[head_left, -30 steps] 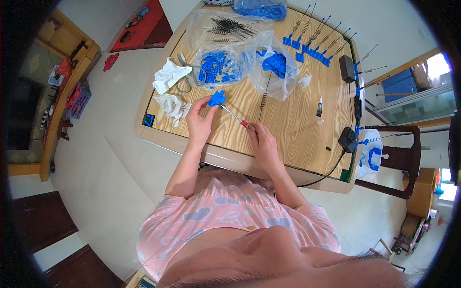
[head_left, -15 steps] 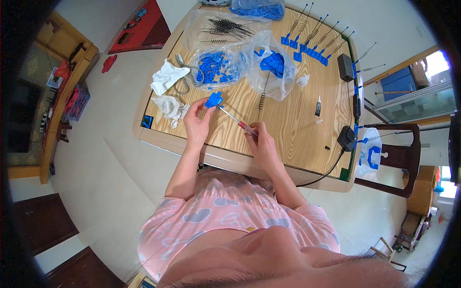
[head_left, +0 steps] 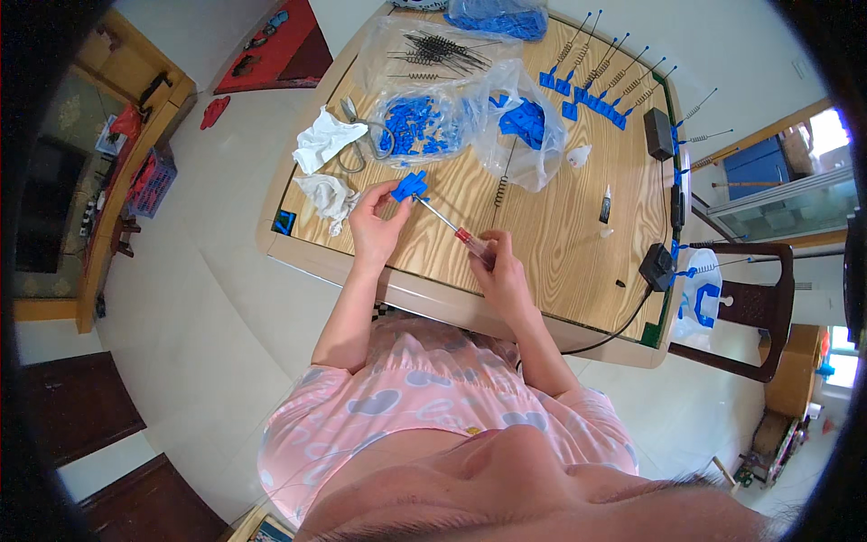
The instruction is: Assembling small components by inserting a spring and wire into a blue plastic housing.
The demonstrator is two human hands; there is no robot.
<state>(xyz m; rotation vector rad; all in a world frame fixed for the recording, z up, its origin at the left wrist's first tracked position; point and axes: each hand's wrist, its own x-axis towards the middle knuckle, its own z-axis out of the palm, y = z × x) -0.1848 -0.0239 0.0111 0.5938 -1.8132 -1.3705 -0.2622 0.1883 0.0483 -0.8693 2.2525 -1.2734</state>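
My left hand [head_left: 378, 222] pinches a small blue plastic piece [head_left: 410, 186] above the near left part of the table. My right hand [head_left: 502, 275] is closed round the red and clear handle of a screwdriver [head_left: 462, 235]. The shaft slants up to the left, and its tip meets the lower edge of the blue piece. Just beyond lies a clear bag of small blue parts [head_left: 417, 126], with scissors [head_left: 357, 140] beside it. A second clear bag [head_left: 537, 163] holds larger blue pieces, and a black spring wire [head_left: 501, 188] sticks out of it.
White crumpled tissues [head_left: 327, 142] lie left of the scissors. Black spring wires [head_left: 433, 51] are heaped at the back. Blue blocks with upright springs [head_left: 601, 107] line the far right. A small glue tube [head_left: 606, 205], a black box [head_left: 658, 134] and a corded black device [head_left: 657, 267] sit at right.
The whole view has shifted slightly, moving the table a little to the right in the picture. Both hands keep the same hold, with the screwdriver tip still at the blue piece.
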